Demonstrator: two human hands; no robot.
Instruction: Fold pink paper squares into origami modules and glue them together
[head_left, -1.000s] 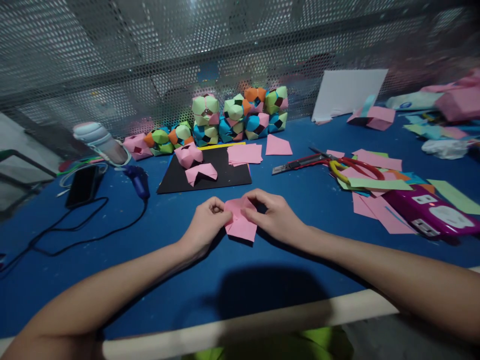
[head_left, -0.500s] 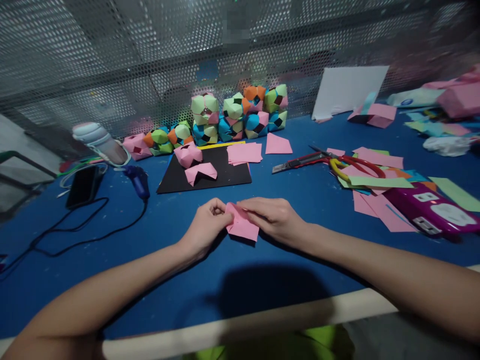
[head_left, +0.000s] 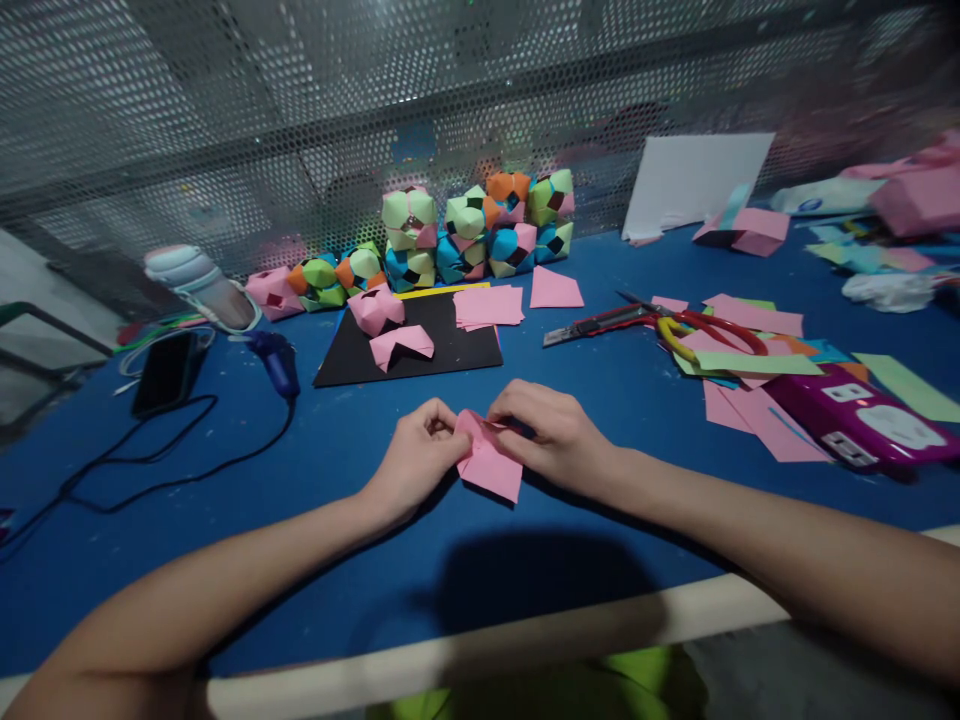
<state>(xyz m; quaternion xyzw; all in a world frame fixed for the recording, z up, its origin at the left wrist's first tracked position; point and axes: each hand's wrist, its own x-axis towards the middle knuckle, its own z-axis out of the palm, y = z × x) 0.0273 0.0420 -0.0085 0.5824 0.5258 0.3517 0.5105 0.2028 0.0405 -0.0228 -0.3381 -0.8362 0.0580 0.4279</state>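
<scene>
A small pink sheet of paper [head_left: 491, 470], partly folded, is held between my two hands just above the blue table. My left hand [head_left: 421, 452] pinches its left upper edge, thumb on top. On the right upper edge, my right hand [head_left: 546, 430] has its thumb and fingers closed on the paper. The lower corner hangs free, pointing down and right. Beyond my hands, a folded pink paper piece [head_left: 403, 346] and a pink paper ball [head_left: 376, 310] rest on a black board [head_left: 457, 355], along with a stack of pink sheets [head_left: 489, 306].
Several multicoloured folded paper balls [head_left: 409, 220] are lined and stacked at the back. To the right lie a utility knife [head_left: 592, 325], red-and-yellow scissors [head_left: 712, 330], paper scraps and a purple power strip [head_left: 862, 415]. A phone [head_left: 165, 372], a blue glue gun [head_left: 276, 362] and a bottle [head_left: 202, 285] are left.
The pink paper has turned slightly, its lower corner dropping toward me. My right hand has arched higher, with its fingers more bent. My left hand has shifted slightly right.
</scene>
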